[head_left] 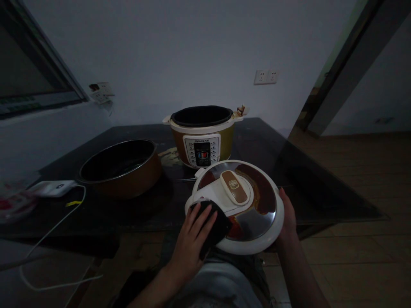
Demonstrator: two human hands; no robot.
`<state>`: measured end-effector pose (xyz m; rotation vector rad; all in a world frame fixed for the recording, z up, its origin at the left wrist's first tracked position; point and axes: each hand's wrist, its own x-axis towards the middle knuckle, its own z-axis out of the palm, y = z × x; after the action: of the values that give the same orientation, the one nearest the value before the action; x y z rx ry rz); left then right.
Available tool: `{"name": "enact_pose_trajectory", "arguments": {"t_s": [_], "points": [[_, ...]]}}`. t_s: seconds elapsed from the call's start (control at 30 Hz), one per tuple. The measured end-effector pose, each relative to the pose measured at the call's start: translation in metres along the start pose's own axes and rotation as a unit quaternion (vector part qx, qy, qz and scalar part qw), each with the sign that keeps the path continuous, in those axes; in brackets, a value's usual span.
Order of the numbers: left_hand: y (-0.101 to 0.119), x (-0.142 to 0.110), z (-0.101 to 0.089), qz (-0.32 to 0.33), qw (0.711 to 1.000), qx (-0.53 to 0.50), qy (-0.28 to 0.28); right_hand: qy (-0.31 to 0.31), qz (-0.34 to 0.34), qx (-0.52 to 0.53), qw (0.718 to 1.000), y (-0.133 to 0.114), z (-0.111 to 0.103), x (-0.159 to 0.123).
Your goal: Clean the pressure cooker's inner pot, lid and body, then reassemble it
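A round pressure cooker lid point(253, 229), with a white rim, brown stains on its shiny top and a brown handle, is tilted toward me over the table's front edge. My right hand point(287, 218) grips its right rim, the thumb on top and the other fingers hidden beneath. With my left hand point(192, 237) I press a black cloth point(215, 226) on the lid's lower left. Behind the lid stands the electric pressure cooker point(180, 143), uncovered, with a button panel in front. To its left is a brown inner pot point(128, 182), dark inside.
The dark table point(317, 184) stands against a pale wall with sockets point(266, 77). On its left lie a white power strip point(56, 188), a cable hanging over the edge, and a blurred red-and-white bag point(16, 205). Tiled floor shows at right.
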<state>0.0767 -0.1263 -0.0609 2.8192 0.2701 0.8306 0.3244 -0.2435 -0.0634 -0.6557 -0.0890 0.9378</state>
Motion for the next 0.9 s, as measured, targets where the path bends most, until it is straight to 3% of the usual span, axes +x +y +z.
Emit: {"name": "enact_pose_trajectory", "arguments": {"t_s": [0.1,0.23,0.3,0.37,0.43,0.5,0.6,0.67,0.77,0.9], "points": [[-0.003,-0.007,0.001,-0.020,0.999,-0.030,0.019,0.015,0.001,0.004,1.000,0.000,-0.001,0.001],[-0.013,0.010,-0.007,-0.078,0.983,-0.137,0.091,0.024,-0.001,0.004,1.000,-0.001,0.000,0.000],[-0.022,0.027,-0.014,-0.165,0.956,-0.183,0.157,0.012,-0.003,-0.001,1.000,-0.001,0.001,-0.001],[-0.032,0.046,-0.022,-0.274,0.909,-0.209,0.234,0.006,-0.006,-0.002,1.000,-0.001,0.002,-0.002],[-0.037,0.066,-0.027,-0.329,0.875,-0.219,0.280,0.006,-0.006,-0.001,1.000,-0.001,0.002,-0.002],[-0.037,0.082,-0.028,-0.303,0.898,-0.209,0.241,0.002,-0.007,-0.006,1.000,-0.001,0.001,-0.001],[-0.027,0.094,-0.025,-0.218,0.963,-0.147,0.064,-0.001,-0.012,-0.014,1.000,-0.001,-0.001,0.000],[-0.019,0.094,-0.024,-0.173,0.980,-0.096,-0.027,0.004,-0.010,-0.013,1.000,-0.002,-0.002,0.001],[-0.010,0.089,-0.025,-0.130,0.987,-0.037,-0.090,0.019,-0.005,-0.003,1.000,-0.001,0.000,0.000],[-0.002,0.080,-0.031,-0.087,0.988,0.010,-0.124,0.023,-0.008,0.013,1.000,-0.001,0.004,-0.002]]}}
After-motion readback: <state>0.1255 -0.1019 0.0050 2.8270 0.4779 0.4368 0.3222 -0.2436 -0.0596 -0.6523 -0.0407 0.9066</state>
